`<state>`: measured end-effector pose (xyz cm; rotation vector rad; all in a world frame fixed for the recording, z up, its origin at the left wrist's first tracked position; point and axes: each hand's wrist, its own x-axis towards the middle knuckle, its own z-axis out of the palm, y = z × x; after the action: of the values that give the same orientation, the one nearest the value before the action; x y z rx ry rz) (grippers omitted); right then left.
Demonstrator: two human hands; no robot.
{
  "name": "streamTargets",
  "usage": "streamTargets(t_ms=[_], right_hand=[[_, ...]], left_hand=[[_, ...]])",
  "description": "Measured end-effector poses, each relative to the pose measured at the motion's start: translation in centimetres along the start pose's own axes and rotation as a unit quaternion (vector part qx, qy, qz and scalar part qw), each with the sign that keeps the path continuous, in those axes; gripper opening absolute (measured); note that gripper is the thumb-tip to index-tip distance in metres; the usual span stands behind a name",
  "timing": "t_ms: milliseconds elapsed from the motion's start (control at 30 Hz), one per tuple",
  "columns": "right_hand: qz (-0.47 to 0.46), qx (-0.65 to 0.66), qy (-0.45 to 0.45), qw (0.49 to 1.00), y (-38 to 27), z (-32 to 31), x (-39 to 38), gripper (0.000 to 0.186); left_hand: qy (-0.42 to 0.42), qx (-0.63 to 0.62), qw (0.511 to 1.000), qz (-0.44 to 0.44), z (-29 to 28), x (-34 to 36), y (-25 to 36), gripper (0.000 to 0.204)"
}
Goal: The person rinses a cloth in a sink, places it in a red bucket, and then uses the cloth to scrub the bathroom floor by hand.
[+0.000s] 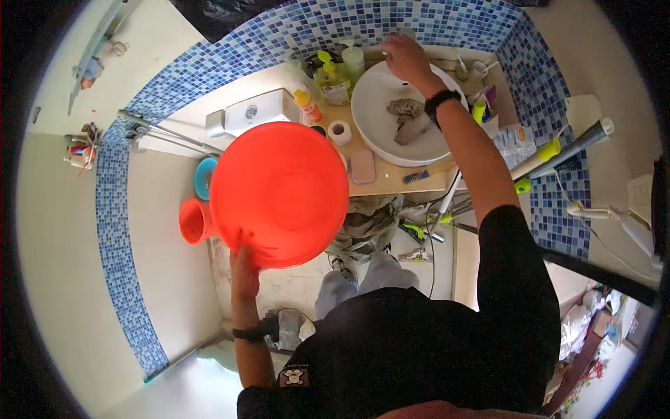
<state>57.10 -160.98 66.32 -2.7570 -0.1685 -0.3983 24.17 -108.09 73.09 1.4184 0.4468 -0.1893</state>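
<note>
A large round red plastic basin point(283, 185) is held up on the left, tilted so its broad inner surface faces me. My left hand point(244, 272) grips its near rim, with fingertips showing against the red. On the right, my arm reaches across the white washbasin point(370, 122) to its back edge. There my right hand point(408, 59) is closed on the faucet, which it mostly hides; a small metallic bit shows by the fingers. A crumpled grey-brown wet cloth point(408, 120) lies inside the washbasin.
The counter holds pump bottles point(335, 80), an orange bottle with a yellow top point(307, 106), a paper roll point(339, 133), a pink soap box point(362, 167) and a blue brush point(416, 177). A red bucket point(195, 221) and blue basin point(205, 178) stand left. Long handles point(569, 150) lean right.
</note>
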Motion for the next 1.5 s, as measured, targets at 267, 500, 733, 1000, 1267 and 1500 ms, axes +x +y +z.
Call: streamTargets(t_ms=[267, 500, 733, 1000, 1267, 1500], right_hand=[[-0.060, -0.264, -0.114, 0.956, 0.9, 0.7, 2.6, 0.053], [0.016, -0.137, -0.013, 0.990, 3.4, -1.9, 4.9, 0.056], [0.112, 0.479, 0.023, 0.870, -2.0, -9.7, -11.1, 0.053], [0.136, 0.381, 0.054, 0.913, -3.7, -7.0, -23.8, 0.046], [0.332, 0.645, 0.045, 0.687, -8.7, -4.7, -27.4, 0.045], [0.424, 0.612, 0.182, 0.642, -10.4, -5.0, -23.4, 0.040]], left_hand=[[0.027, 0.130, 0.991, -0.033, 5.6, 2.5, 5.1, 0.031], [-0.041, 0.224, 0.972, -0.055, 11.2, 6.4, 7.5, 0.014], [-0.128, 0.226, 0.962, -0.079, 17.8, 11.4, 8.1, 0.015], [-0.177, 0.215, 0.951, -0.134, 22.8, 14.7, 9.7, 0.012], [-0.255, 0.112, 0.945, -0.170, 20.8, 20.1, 7.8, 0.015], [-0.355, 0.108, 0.928, -0.041, 20.8, 16.5, 8.1, 0.055]])
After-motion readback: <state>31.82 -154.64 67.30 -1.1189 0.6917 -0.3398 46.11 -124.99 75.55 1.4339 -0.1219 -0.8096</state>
